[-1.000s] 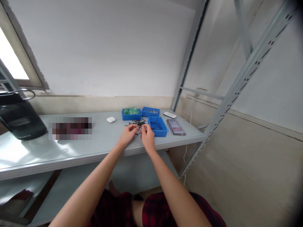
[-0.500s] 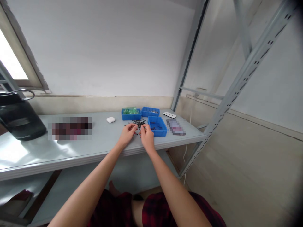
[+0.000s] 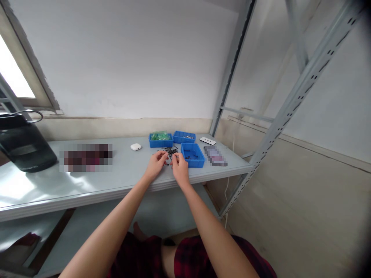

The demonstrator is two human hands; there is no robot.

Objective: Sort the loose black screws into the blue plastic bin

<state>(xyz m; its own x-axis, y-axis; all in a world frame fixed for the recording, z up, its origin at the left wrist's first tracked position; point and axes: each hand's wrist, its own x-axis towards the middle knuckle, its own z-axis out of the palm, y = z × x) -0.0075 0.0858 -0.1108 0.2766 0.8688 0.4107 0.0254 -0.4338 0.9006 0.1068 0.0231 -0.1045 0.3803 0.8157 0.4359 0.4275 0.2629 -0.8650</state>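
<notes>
My left hand (image 3: 157, 163) and my right hand (image 3: 180, 165) are close together over the front of the bench, each with thumb and fingers pinched. Whatever sits between the fingertips is too small to make out. Just beyond them lies a loose pile of dark, screw-like pieces (image 3: 171, 150). To the right of my right hand is a blue bin (image 3: 196, 161) with a few dark pieces inside. Behind the pile stand a blue bin (image 3: 161, 143) of green plastic packets (image 3: 160, 136) and another blue bin (image 3: 180, 138) holding small silvery parts (image 3: 189, 137).
A white earbud case (image 3: 135, 146) lies left of the bins. On the right are a white flat device (image 3: 208, 141) and a blurred-out phone-like object (image 3: 216, 155). Far left stands a dark container (image 3: 27, 146) near a blurred patch (image 3: 87, 157). A metal shelf post (image 3: 290, 112) rises at right.
My left hand has shifted very slightly since the first frame. Both hands stay pinched in nearly the same place, and the bins and pile look unchanged.
</notes>
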